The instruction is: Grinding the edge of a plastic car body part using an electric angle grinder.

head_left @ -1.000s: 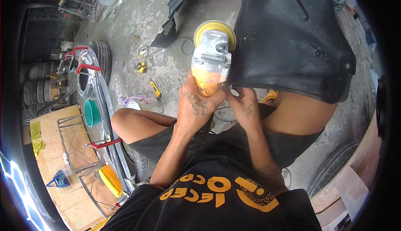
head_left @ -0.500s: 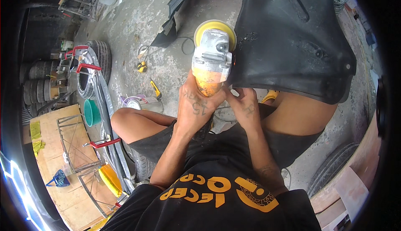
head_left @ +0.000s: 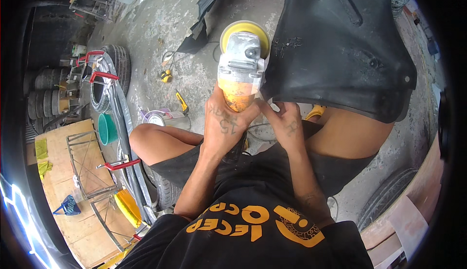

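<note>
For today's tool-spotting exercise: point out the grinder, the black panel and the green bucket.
grinder (head_left: 242,67): head view, on its grey metal head.
black panel (head_left: 335,50): head view, on its broad middle surface.
green bucket (head_left: 106,129): head view, on its side wall.

angle grinder: rear grip buried under left hand; disc face out of sight below the head. Black bumper panel cut off at 12 o'clock. Right hand fingertips tucked behind panel edge
</note>
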